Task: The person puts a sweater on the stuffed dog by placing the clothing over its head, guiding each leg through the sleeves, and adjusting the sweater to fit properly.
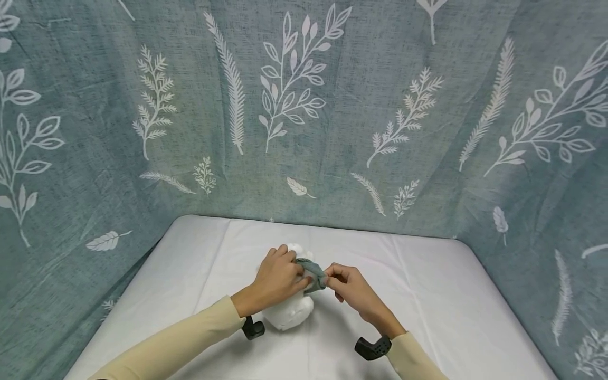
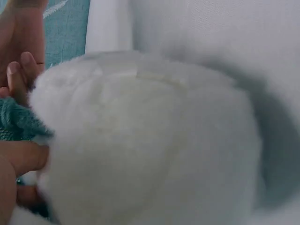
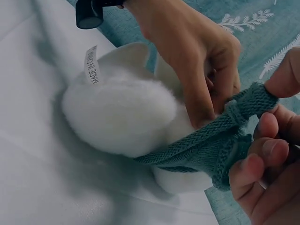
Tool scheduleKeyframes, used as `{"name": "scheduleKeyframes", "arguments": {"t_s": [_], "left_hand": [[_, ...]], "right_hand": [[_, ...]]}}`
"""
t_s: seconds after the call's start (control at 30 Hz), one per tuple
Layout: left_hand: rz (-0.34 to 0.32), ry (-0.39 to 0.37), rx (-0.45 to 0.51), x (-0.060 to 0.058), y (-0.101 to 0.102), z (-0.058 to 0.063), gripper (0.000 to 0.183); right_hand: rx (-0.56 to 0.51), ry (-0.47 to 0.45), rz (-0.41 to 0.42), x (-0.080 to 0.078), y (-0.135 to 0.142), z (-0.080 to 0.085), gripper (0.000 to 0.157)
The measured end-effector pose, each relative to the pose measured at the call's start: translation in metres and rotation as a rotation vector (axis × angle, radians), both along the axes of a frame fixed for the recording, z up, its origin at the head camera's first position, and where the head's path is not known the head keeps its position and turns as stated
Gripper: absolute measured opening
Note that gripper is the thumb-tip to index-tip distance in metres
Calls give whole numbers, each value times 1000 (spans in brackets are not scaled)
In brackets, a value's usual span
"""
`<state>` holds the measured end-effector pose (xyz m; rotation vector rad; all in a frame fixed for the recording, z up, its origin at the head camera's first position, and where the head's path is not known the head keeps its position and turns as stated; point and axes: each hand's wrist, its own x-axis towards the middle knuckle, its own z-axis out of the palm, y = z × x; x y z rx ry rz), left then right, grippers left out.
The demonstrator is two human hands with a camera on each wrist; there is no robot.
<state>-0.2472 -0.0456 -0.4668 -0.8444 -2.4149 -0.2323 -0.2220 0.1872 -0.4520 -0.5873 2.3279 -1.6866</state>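
Observation:
A white fluffy plush toy (image 1: 290, 314) lies on the bed-like white surface. Around part of it runs a green knitted garment (image 1: 313, 274), stretched out toward the right. My left hand (image 1: 277, 272) holds the toy from above, its fingers at the garment's edge. With thumb and fingers, my right hand (image 1: 351, 290) pinches the garment's end and keeps it taut. In the right wrist view, the knit (image 3: 206, 145) crosses the plush body, and a printed white tag (image 3: 92, 65) sticks up. Plush (image 2: 140, 140) fills most of the left wrist view; the toy's face is hidden.
The white padded surface (image 1: 228, 243) has rounded far corners. Green-blue cloth (image 1: 332, 132) with white leaf patterns hangs behind it and along both sides. Dark devices, one on the left wrist (image 1: 253, 328) and one on the right wrist (image 1: 372, 349), sit below the hands.

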Motion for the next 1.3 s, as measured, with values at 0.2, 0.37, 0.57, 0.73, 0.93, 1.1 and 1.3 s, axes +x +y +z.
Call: {"name": "scheduleKeyframes", "arguments": {"t_s": [0.2, 0.37, 0.57, 0.73, 0.93, 1.1, 1.3], "left_hand": [[22, -52, 77, 1, 0, -3, 25], [4, -97, 174, 4, -6, 0, 34], [-60, -151, 209, 3, -12, 6, 44], [-133, -209, 156, 1, -14, 10, 26], [-196, -303, 77, -4, -14, 20, 25], [-259, -470, 26, -11, -15, 28, 34], [-263, -578, 115, -13, -13, 31, 33]], "right_hand": [[44, 48, 29, 0, -3, -3, 23], [83, -8, -107, -2, 7, -11, 19], [170, -11, -176, -5, 13, -25, 15], [149, 58, -222, -6, 7, -29, 23], [125, 103, -268, -7, 2, -27, 32], [147, 102, -258, -8, 1, -25, 34], [171, 85, -212, -8, 2, -22, 37]]}}
